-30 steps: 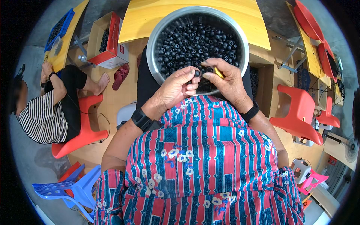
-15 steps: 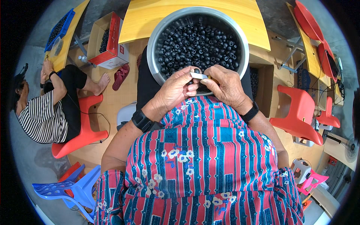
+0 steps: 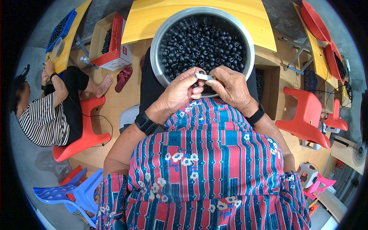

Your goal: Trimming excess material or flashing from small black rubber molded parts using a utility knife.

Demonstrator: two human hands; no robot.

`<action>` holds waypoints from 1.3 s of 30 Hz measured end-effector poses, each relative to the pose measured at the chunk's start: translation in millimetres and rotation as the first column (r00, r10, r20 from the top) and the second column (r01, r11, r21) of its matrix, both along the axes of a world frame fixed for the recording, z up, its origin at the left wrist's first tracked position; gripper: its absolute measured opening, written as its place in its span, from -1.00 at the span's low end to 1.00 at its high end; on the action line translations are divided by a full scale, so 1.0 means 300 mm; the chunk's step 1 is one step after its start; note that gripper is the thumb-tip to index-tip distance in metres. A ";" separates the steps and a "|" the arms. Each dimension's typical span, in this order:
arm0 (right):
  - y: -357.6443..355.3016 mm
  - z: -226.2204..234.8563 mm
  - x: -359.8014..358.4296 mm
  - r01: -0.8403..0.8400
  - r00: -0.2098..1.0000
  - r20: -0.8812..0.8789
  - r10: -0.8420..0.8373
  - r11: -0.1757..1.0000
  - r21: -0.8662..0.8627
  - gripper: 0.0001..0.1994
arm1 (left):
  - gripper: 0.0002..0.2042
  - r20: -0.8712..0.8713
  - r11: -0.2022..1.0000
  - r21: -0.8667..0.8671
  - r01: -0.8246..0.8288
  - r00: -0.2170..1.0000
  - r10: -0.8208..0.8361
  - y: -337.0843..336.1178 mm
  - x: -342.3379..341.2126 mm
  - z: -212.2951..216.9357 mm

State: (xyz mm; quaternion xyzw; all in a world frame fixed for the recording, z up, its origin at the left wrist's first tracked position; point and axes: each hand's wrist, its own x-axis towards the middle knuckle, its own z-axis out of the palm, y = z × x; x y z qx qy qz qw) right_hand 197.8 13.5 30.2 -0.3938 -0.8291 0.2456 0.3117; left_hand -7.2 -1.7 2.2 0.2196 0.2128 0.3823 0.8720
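A big round metal bowl (image 3: 157, 36) rests on my lap, filled with several small black round pieces (image 3: 203, 42). Both hands meet over its near rim. My left hand (image 3: 180, 92), with a black watch at the wrist, pinches a small black piece at its fingertips. My right hand (image 3: 232, 88), also with a dark wristband, holds a small flat metal tool (image 3: 204, 76) against that piece. The fingers hide most of the piece.
A yellow table (image 3: 153, 19) lies beyond the bowl. A person in a striped top (image 3: 42, 119) sits on a red stool at left, by a cardboard box (image 3: 113, 42) of black pieces. Red chairs (image 3: 306, 115) stand right, a blue one (image 3: 73, 191) lower left.
My hands have come together at the bowl's near rim. The left hand picked a piece out of the heap and the right hand brought the metal tool up to it.
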 end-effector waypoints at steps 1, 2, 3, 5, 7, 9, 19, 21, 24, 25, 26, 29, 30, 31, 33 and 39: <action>0.000 -0.001 0.000 0.000 1.000 0.000 0.000 1.000 0.000 -0.81 | -0.83 -0.007 1.000 0.007 -0.004 1.000 0.004 0.000 0.000 -0.001; 0.000 -0.002 0.000 0.001 1.000 -0.001 -0.001 1.000 0.001 -0.80 | -0.83 -0.015 1.000 0.015 -0.008 1.000 0.009 0.000 0.000 -0.001; -0.001 -0.003 0.000 0.002 1.000 -0.003 -0.002 1.000 0.003 -0.80 | -0.83 -0.015 1.000 0.014 -0.008 1.000 0.009 0.000 0.000 -0.001; -0.002 0.000 -0.002 0.022 1.000 -0.015 -0.022 1.000 -0.017 -0.79 | -0.83 -0.015 1.000 0.029 -0.002 1.000 0.003 -0.001 0.002 0.000; -0.001 0.000 -0.002 0.041 0.999 -0.027 -0.042 0.998 -0.038 -0.78 | -0.83 -0.018 0.999 0.035 0.000 1.000 0.001 0.000 0.003 0.006; 0.001 -0.005 0.000 0.025 0.999 -0.028 -0.026 0.999 -0.038 -0.80 | -0.83 -0.022 0.999 0.040 0.002 1.000 -0.002 0.000 0.003 0.004; -0.001 0.001 0.000 -0.017 1.000 -0.002 0.017 1.000 0.002 -0.80 | -0.84 -0.004 0.997 0.074 -0.013 1.000 0.013 -0.002 -0.002 -0.002; -0.001 0.006 0.001 -0.028 1.000 0.015 0.027 1.000 0.010 -0.80 | -0.84 -0.011 0.997 0.073 -0.020 1.000 0.021 -0.002 0.001 -0.001; -0.003 0.011 0.000 -0.028 0.999 0.031 0.028 1.000 0.005 -0.79 | -0.82 -0.033 0.994 0.105 -0.029 0.999 0.033 -0.002 0.001 -0.003; -0.003 0.011 0.000 -0.028 0.999 0.031 0.028 1.000 0.004 -0.79 | -0.81 -0.041 0.993 0.115 -0.036 0.998 0.041 -0.003 0.001 -0.005; -0.003 0.011 0.000 -0.026 0.999 0.037 0.026 1.000 0.006 -0.79 | -0.80 -0.049 0.991 0.125 -0.043 0.998 0.049 -0.003 0.001 -0.007; -0.004 0.015 -0.001 -0.027 0.999 0.041 0.027 1.000 0.013 -0.79 | -0.79 -0.050 0.988 0.152 -0.021 0.998 0.029 0.000 -0.005 -0.011; -0.004 0.016 -0.002 -0.029 0.999 0.039 0.029 0.999 0.018 -0.79 | -0.79 -0.050 0.988 0.152 -0.022 0.998 0.030 -0.001 -0.005 -0.009; -0.004 0.017 -0.001 -0.030 0.999 0.039 0.029 0.999 0.018 -0.79 | -0.79 -0.045 0.988 0.154 -0.028 0.998 0.035 -0.001 -0.003 -0.006; -0.003 0.016 0.000 -0.032 0.999 0.034 0.032 0.999 0.014 -0.79 | -0.79 -0.039 0.987 0.156 -0.034 0.998 0.041 -0.002 -0.002 -0.004; 0.000 0.008 0.003 -0.058 0.998 0.029 0.057 0.997 0.058 -0.80 | -0.79 -0.066 0.984 0.177 -0.034 0.997 0.046 -0.003 -0.003 -0.003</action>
